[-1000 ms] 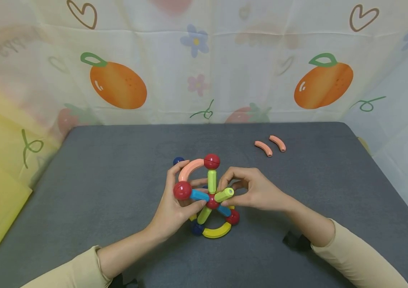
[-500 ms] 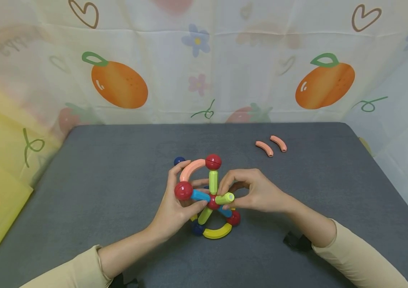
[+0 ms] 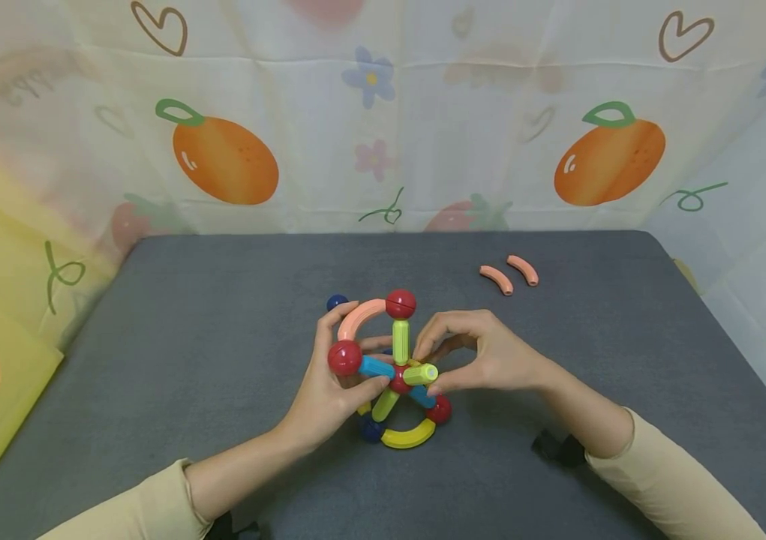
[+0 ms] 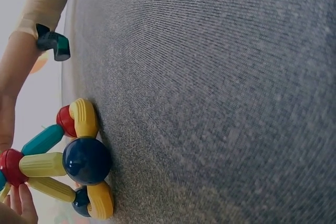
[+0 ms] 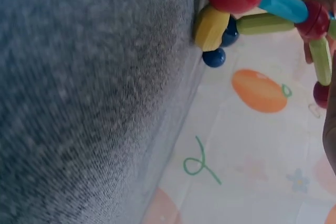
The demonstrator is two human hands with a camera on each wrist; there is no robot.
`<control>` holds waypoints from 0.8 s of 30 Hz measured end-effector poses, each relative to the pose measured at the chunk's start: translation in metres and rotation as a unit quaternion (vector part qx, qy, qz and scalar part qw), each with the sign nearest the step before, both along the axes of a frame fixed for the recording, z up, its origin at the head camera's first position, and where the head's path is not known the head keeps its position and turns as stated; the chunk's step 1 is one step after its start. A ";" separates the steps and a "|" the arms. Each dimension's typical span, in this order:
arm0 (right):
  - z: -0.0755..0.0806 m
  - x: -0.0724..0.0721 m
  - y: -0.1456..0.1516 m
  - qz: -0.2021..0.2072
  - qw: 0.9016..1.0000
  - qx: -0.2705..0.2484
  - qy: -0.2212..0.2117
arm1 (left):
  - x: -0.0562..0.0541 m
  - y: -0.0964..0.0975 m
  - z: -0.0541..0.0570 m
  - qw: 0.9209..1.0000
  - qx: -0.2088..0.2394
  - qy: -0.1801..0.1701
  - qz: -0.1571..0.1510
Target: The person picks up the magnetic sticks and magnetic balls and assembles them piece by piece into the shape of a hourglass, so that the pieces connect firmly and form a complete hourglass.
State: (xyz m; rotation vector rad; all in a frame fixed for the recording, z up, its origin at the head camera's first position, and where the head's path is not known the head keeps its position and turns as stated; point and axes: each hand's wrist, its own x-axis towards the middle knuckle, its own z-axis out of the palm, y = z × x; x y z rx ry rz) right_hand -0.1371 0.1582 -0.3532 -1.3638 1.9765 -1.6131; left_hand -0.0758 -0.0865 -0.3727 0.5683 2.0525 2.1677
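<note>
A magnetic ball-and-stick model stands on the grey table, with a red centre ball (image 3: 399,381) from which green and blue sticks spread. My left hand (image 3: 318,405) holds it, thumb on the blue stick (image 3: 377,367) and fingers behind. A pink curved stick (image 3: 361,316) links two red balls at its upper left; a yellow curved stick (image 3: 408,436) lies along its base. At its right, my right hand (image 3: 491,356) has thumb and index finger about the short green stick (image 3: 421,374) that points outward. Its other fingertips are partly hidden behind the model.
Two loose pink curved sticks, one nearer (image 3: 496,279) and one farther (image 3: 523,268), lie at the back right of the table (image 3: 220,277). A dark blue ball (image 3: 337,301) sits just beyond the left fingers. A patterned cloth (image 3: 423,150) hangs behind the table.
My right hand has risen slightly, with thumb and index finger a bit farther apart. A yellowish bit now shows behind the short green stick, which has tipped slightly downward. The left hand stays put.
</note>
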 end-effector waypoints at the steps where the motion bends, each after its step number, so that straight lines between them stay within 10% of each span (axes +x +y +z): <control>1: 0.000 -0.001 0.001 0.009 1.000 -0.004 -0.004 | 0.000 0.000 0.000 1.000 -0.002 0.000 0.001; 7: -0.001 -0.010 0.005 0.049 0.996 -0.076 -0.005 | 0.000 0.001 0.000 1.000 -0.003 0.003 0.004; 11: 0.000 -0.022 0.005 -0.026 0.993 -0.110 -0.040 | 0.000 0.001 -0.001 1.000 -0.003 0.000 0.006; 16: 0.002 -0.044 -0.002 -0.149 0.985 -0.015 -0.081 | 0.000 0.001 -0.001 1.000 -0.007 -0.003 0.009; 24: -0.018 -0.080 -0.035 -0.169 0.976 0.131 -0.031 | 0.001 0.000 -0.003 1.000 0.001 0.002 0.005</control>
